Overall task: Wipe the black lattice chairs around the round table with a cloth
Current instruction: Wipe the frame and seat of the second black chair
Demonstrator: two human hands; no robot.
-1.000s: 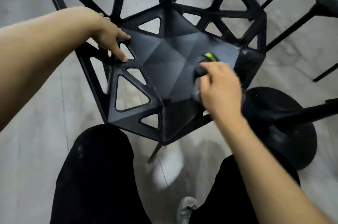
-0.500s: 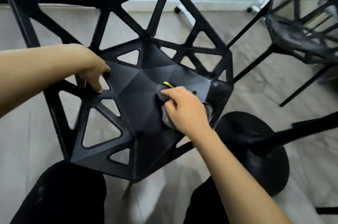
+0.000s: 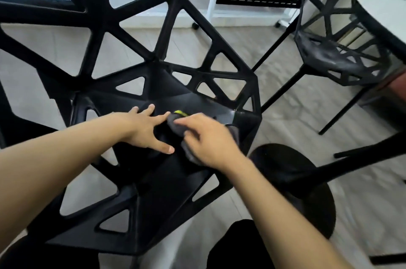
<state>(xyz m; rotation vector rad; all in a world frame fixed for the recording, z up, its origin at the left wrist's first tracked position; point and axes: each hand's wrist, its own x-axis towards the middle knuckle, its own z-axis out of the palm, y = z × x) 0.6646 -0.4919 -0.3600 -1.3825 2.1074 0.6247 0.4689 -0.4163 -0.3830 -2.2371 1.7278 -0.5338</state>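
Shifted since half a second back: left hand [image 3: 146, 131] off the lattice edge of the seat and now spread over the middle of it, fingers straight and apart, thumb pointing toward the cloth; view tipped upward too, showing more of the backrest. Largest in sight, the black faceted plastic lattice chair [image 3: 140, 198], seat panels solid in the centre and triangular cut-outs round the rim, open struts of the back rising toward the top left. Beyond it, upper right, a second black lattice chair [image 3: 336, 57], tucked against the pale round desk [image 3: 386, 18], only an arc of whose top shows at the frame edge. Below that, the round black pedestal base [image 3: 307, 191] on the grey wood-look floor. Smallest, the dark grey cloth with a yellow-green tag [image 3: 179, 125], bunched on the right half of the near seat, touching it, pressed under the right hand [image 3: 211, 141]; grip there curled over the cloth, though blurred by motion, so exact finger placement hard to make out. Judged as mid-task: near seat under the cloth now, no way to tell from gloss how much of it is clean; backrest struts probably left, likewise the far chair. Any further chairs out of frame, number unknown. Underside and legs of the near chair mostly hidden.
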